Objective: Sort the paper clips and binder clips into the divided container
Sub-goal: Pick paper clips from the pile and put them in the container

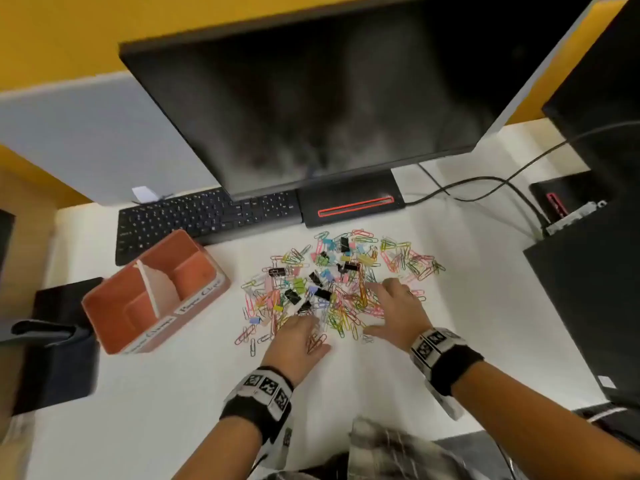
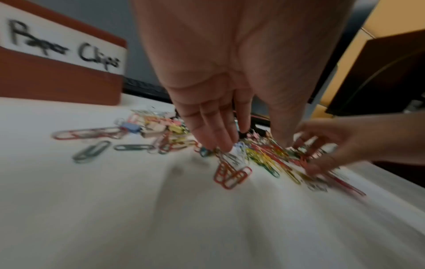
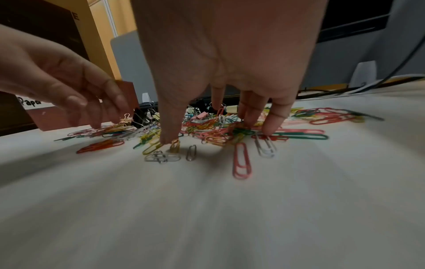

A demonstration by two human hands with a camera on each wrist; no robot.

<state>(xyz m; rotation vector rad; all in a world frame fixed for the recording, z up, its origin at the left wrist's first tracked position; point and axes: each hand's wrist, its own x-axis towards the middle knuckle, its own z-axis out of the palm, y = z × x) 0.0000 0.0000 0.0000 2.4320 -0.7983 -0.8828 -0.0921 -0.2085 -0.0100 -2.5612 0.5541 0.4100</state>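
Worktop [image 1: 173, 393]: white, under a dark monitor [image 1: 329, 98] with a black keyboard [image 1: 204, 216] behind.
Clips: a heap of coloured wire paper clips [image 1: 349, 317] mixed with black and pastel binder clips [image 1: 322, 294] lies mid-worktop.
Container: the terracotta divided container [image 1: 152, 292] stands left of the heap (one label reads "Paper Clips").
Left hand [image 1: 299, 341]: palm down at the heap's near edge, fingers straight, tips touching clips, grip holding nothing.
Right hand [image 1: 398, 313]: spread wide over the heap's right side, fingertips [image 3: 271, 127] pressing clips, nothing held.
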